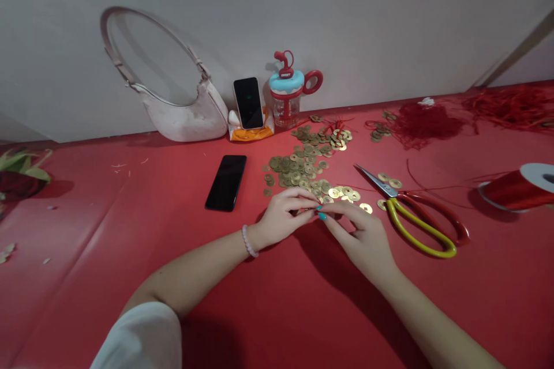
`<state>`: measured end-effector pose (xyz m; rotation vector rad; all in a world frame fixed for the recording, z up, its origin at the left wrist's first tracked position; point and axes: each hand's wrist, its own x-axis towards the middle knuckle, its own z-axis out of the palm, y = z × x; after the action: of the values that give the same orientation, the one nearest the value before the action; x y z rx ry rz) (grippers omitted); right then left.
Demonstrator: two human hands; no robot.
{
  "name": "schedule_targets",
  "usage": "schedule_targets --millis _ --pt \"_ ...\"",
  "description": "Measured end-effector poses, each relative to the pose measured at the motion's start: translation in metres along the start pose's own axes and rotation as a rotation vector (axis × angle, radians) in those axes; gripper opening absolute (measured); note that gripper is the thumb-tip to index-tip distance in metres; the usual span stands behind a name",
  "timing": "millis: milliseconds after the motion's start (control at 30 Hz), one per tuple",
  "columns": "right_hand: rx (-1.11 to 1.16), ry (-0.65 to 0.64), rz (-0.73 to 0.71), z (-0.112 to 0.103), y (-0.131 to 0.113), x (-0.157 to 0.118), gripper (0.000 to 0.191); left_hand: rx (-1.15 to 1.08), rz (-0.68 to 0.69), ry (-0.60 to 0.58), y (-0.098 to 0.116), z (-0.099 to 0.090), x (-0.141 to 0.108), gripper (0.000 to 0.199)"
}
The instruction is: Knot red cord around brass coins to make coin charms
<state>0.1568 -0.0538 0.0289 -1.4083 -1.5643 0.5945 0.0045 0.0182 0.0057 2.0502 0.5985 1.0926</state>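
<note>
My left hand [288, 216] and my right hand [361, 239] meet at the fingertips, both pinched closed. Whatever lies between the fingers is too small and covered to make out. Just beyond them spreads a pile of brass coins [296, 167] with square holes. Some brighter coins [346, 193] lie right by my right fingers. To the right of that hand rest scissors [396, 199] with one yellow and one red handle, their blades slightly apart. A thin red cord [367, 188] runs from near the coins toward the right.
A black phone [225, 183] lies left of the coins. Behind stand a pale handbag [186, 118], a propped phone [248, 104] on a tissue pack [251, 133] and a lidded cup [286, 109]. Red cord bundles [426, 124] and a spool [515, 187] are on the right.
</note>
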Motion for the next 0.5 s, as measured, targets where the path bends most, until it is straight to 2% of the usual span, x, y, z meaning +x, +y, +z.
schedule_targets --millis 100,267,500 --pt "0.075 0.048 0.075 0.0000 0.0011 0.0001 0.008 -0.009 0.015 -0.037 0.0000 -0.0008 0.0004 0.014" --pt "0.261 0.137 0.214 0.0002 0.0038 0.0022 0.007 -0.007 0.003 -0.203 0.0038 -0.0041 0.0032 0.015" --pt "0.394 0.078 0.323 0.0044 0.0084 0.0034 0.010 -0.112 -0.037 -0.271 0.0050 -0.0062 0.0046 0.014"
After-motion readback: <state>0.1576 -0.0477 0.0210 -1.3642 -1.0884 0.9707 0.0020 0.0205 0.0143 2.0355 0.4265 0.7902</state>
